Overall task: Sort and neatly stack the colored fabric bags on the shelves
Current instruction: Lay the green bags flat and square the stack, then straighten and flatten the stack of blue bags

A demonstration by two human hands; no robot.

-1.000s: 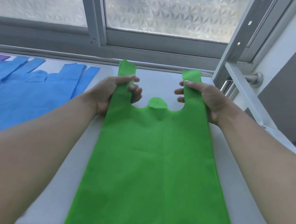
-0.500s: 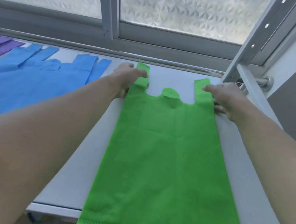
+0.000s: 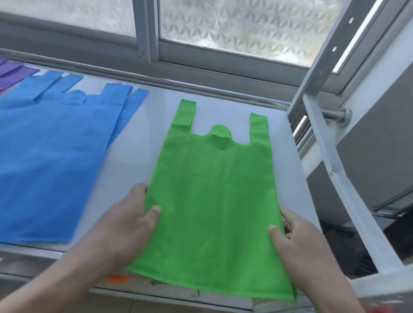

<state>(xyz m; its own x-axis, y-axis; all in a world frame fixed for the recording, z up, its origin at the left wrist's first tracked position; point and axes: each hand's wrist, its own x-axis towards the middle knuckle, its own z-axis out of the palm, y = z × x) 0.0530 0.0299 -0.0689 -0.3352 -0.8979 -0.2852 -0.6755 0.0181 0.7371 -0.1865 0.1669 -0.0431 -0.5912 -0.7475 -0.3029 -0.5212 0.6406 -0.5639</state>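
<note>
Green bag (image 3: 217,195): flat on the shelf (image 3: 135,154), right of the blue stack (image 3: 41,155) and clear of it. Handles (image 3: 184,114) point at the window (image 3: 238,20). The hem sits at the front lip, slightly over it.
Change: a second ago both hands gripped the handles with the bag's top lifted. Half a second ago the handles were going down. Now they lie free and flat, and both hands have dropped back to the lower side edges.
Left hand (image 3: 128,219): thumb on top of the bag's left edge, fingers at that edge with tips seemingly tucked under. Light pinch.
Right hand (image 3: 298,243): mirror of that, thumb on the fabric and fingers curled at the right edge. Also a pinch.
Blue stack: several bags, handles fanned, not fully square.
Purple bags (image 3: 1,73): far left, mostly cut off by the frame.
Meaning: lay-down looks finished. This reads as the squaring step, and green is starting its own pile in the free bay by the upright.
Next, likely: tug the sides taut, nudge the hem back from the lip, release.
Risk: the fabric looks thin and the shelf smooth, so an uneven pull could skew it or drag the hem further off the front.
</note>
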